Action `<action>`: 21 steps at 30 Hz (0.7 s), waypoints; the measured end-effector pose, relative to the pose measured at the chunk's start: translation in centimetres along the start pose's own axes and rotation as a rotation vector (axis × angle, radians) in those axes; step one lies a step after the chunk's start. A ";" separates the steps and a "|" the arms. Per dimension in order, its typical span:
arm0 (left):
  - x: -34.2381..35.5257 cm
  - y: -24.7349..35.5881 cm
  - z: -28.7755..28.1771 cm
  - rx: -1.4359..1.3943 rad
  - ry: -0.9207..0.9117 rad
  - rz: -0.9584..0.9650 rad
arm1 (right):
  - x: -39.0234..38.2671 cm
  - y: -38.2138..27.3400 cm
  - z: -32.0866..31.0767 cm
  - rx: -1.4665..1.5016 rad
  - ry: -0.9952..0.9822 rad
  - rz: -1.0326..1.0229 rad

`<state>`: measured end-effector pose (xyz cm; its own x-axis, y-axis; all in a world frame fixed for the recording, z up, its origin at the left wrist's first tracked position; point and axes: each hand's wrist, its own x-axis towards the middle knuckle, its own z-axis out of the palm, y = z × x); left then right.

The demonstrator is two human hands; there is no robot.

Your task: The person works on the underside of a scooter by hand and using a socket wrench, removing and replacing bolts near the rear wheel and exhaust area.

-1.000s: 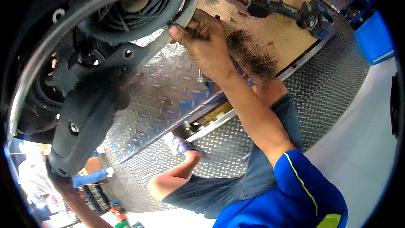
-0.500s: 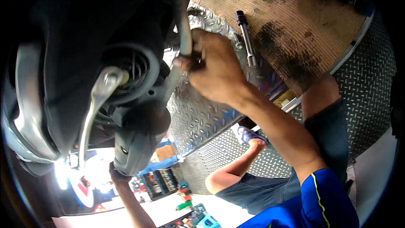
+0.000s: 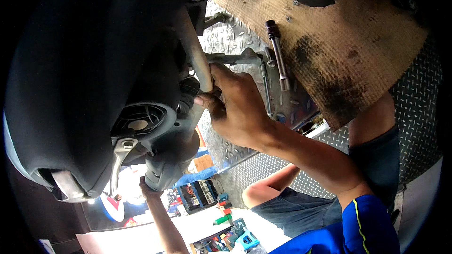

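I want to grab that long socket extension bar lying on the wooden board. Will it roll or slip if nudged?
The extension bar looks like round, stiff metal, so it would probably roll sideways if pushed. It seems dense for its slimness. The wooden board looks oil-stained, so the bar may be greasy and slippery.

A vehicle repair workshop, it seems: a dark scooter underside (image 3: 94, 89) fills the left, raised over a diamond-tread metal platform (image 3: 414, 113). On the far right lies an oil-stained wooden board (image 3: 348, 61) with a socket extension bar (image 3: 278, 54); near the bottom, what look like small bright tools (image 3: 226, 218) lie scattered.
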<state>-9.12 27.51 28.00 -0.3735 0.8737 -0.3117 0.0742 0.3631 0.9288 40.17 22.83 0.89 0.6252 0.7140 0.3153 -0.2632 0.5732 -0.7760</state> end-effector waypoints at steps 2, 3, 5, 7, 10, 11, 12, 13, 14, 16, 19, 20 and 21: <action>0.5 -0.7 0.9 0.039 -0.036 0.044 | 0.3 0.8 0.2 -0.013 -0.002 -0.017; 1.1 -0.6 0.6 0.043 0.001 0.034 | 0.5 1.0 0.2 -0.002 0.004 -0.025; 1.4 -0.5 -0.5 0.056 0.033 0.054 | 0.5 1.0 0.3 0.001 0.000 -0.003; 1.4 -1.0 0.4 0.032 0.153 0.044 | 0.5 0.8 0.0 -0.030 -0.025 0.048; 1.2 -1.0 1.3 -0.037 0.144 0.016 | 0.5 0.9 0.3 -0.034 0.050 0.003; 1.6 -0.9 0.7 -0.059 0.118 0.005 | 0.5 0.8 0.4 -0.033 0.052 0.012; 1.5 -1.0 -0.4 -0.085 0.104 -0.003 | 0.4 0.6 0.7 -0.032 0.039 0.024; 1.5 -1.2 -1.0 -0.060 0.085 0.027 | 0.4 0.5 0.6 -0.039 0.035 0.037; 1.4 -0.7 -1.4 -0.091 0.077 -0.022 | 0.4 0.4 0.5 -0.046 0.031 0.050; 1.3 -1.5 -1.3 -0.044 0.064 0.045 | 0.3 0.3 0.5 -0.045 0.023 0.054; 0.9 -1.8 1.3 -0.028 0.073 0.058 | 0.5 0.5 0.4 -0.018 0.040 0.045; 0.8 -1.9 1.8 -0.023 0.065 0.067 | 0.6 0.4 0.3 -0.020 0.039 0.046; 0.9 -2.0 2.0 0.014 0.070 0.087 | 0.6 0.3 0.3 -0.022 0.039 0.046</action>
<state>-7.79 28.23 25.47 -0.4290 0.8774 -0.2147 0.1217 0.2916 0.9488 40.28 23.56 0.99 0.6411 0.7229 0.2577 -0.2766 0.5309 -0.8010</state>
